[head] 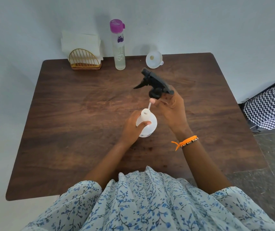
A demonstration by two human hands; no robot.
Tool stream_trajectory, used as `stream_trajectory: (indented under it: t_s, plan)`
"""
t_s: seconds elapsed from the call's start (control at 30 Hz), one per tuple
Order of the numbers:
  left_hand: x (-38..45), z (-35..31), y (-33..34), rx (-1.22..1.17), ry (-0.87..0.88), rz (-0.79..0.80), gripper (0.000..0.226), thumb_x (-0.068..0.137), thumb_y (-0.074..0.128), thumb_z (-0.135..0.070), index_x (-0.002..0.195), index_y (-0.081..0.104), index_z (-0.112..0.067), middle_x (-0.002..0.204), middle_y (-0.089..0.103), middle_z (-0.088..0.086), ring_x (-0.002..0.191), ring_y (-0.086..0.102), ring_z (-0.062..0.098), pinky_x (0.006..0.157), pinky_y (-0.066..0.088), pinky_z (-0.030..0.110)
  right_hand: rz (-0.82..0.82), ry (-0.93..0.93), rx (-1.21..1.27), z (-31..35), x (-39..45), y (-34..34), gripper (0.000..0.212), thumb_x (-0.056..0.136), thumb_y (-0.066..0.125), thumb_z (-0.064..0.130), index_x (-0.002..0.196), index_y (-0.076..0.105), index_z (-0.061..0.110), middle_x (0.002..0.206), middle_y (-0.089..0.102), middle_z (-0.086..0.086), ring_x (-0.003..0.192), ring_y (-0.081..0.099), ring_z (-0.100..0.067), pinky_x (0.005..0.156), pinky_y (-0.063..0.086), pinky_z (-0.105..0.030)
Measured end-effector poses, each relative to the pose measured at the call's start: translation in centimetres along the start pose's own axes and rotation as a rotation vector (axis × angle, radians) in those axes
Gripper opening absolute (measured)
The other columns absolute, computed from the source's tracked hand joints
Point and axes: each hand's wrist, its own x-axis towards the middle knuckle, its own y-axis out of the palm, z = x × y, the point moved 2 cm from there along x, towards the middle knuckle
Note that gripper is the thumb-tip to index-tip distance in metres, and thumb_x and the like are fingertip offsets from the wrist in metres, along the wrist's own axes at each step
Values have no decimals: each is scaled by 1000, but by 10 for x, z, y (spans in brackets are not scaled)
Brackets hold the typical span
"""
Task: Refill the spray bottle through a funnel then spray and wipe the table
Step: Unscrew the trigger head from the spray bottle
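Observation:
A white spray bottle (148,124) stands upright at the middle of the brown wooden table (83,114), its neck uncapped. My left hand (133,127) grips its body. My right hand (171,109) holds the black trigger sprayer head (153,84) lifted above the bottle, its thin white dip tube (149,105) still reaching down to the bottle's mouth. A white funnel (154,59) lies on its side at the table's far edge. A tall clear bottle with a purple cap (118,45) stands to the funnel's left.
A gold wire holder with white paper napkins (83,52) sits at the far left corner against the wall. A black-and-white zigzag patterned cloth (270,107) lies off the table's right side on the floor.

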Motion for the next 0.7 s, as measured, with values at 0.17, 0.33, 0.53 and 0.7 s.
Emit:
stream_trajectory:
  t_s: [0.17, 0.33, 0.53, 0.7]
  plan:
    - [2, 3, 0, 7, -23, 12, 33, 84, 67, -29, 113, 53, -23, 114, 55, -8, 100, 51, 9, 77, 40, 7, -96, -25, 67, 23, 9, -2, 27, 79, 65, -7, 103, 57, 4, 92, 67, 1, 89, 64, -9, 80, 50, -21]
    - [1, 2, 0, -19, -25, -9, 37, 79, 68, -34, 111, 57, -21, 111, 58, -6, 100, 53, 12, 77, 44, 14, -243, -46, 128, 41, 21, -14, 26, 83, 64, 0, 109, 59, 3, 92, 66, 1, 87, 61, -7, 80, 47, -19]
    - [1, 4, 1, 4, -45, 3, 33, 80, 68, -36, 108, 51, -32, 111, 55, -12, 98, 53, 7, 79, 44, 16, -379, -43, 121, 47, 34, -40, 24, 87, 63, 10, 110, 61, 4, 85, 61, 6, 77, 53, -4, 74, 45, -19]
    - [1, 3, 0, 2, -28, -13, 37, 74, 63, -43, 107, 52, -32, 109, 56, -13, 96, 53, 5, 80, 45, 16, -423, 96, 23, 21, 33, -62, 20, 85, 66, 17, 104, 65, 13, 79, 54, 1, 74, 47, -8, 68, 43, -18]
